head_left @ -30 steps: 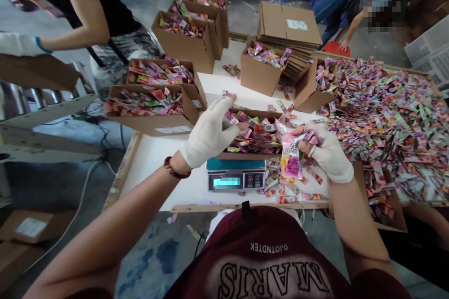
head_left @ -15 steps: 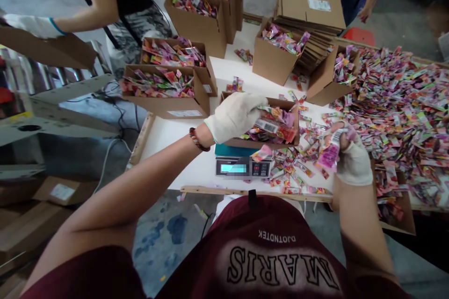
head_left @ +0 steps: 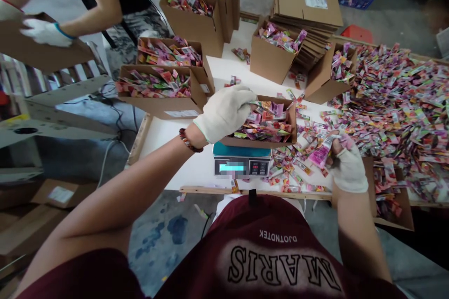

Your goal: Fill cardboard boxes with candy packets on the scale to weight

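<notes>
filled cartons (head_left: 154, 105) are standing at left | left hand (head_left: 226, 114), gloved, is curling over the open carton (head_left: 263, 142); cannot tell whether it is gripping a packet | scale (head_left: 242, 167) is bearing that packet-filled carton | right hand (head_left: 350, 164), gloved, is closing around a purple packet (head_left: 320, 155), right of the carton | packet heap (head_left: 403, 98) is spreading at far right

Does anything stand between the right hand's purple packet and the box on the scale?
Between the purple packet and box lie only loose packets; nothing upright shows. The left hand covers the box's left part.
</notes>
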### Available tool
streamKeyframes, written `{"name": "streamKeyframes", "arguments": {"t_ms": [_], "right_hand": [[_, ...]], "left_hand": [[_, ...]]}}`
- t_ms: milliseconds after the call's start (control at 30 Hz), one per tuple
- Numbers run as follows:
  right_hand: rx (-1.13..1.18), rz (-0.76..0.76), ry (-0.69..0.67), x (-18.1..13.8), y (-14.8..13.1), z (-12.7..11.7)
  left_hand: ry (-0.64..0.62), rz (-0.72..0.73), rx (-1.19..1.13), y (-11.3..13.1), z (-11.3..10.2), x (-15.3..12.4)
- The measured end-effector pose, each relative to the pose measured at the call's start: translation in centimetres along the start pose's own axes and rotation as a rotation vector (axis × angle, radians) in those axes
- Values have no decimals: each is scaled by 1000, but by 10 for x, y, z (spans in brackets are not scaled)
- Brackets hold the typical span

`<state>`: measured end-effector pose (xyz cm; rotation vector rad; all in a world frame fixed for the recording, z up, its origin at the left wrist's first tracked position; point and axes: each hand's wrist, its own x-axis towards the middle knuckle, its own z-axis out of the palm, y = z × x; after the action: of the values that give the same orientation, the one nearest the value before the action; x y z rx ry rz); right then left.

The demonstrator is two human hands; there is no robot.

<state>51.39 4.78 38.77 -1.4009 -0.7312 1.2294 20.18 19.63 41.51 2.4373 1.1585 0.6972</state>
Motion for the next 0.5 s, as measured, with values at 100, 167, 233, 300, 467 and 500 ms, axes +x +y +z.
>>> {"name": "streamKeyframes", "arguments": {"t_ms": [100,167,233,300,467,500], "right_hand": [[-18,7,25,1,8,-1],[-31,4,34,1,11,-3],[-23,11,45,0,11,-3],[-9,13,68,-1,9,-3],[-34,-13,104,0,3,-4],[-53,-23,97,0,3,-4]], "left_hand": [[60,0,-5,5,-6,-3],[69,-6,-5,6,-7,-5],[70,-25,8,5,-7,-6],[63,-58,33,4,-6,-8],[-7,-152,74,2,0,-10],[-26,-163,86,2,1,-9]]}}
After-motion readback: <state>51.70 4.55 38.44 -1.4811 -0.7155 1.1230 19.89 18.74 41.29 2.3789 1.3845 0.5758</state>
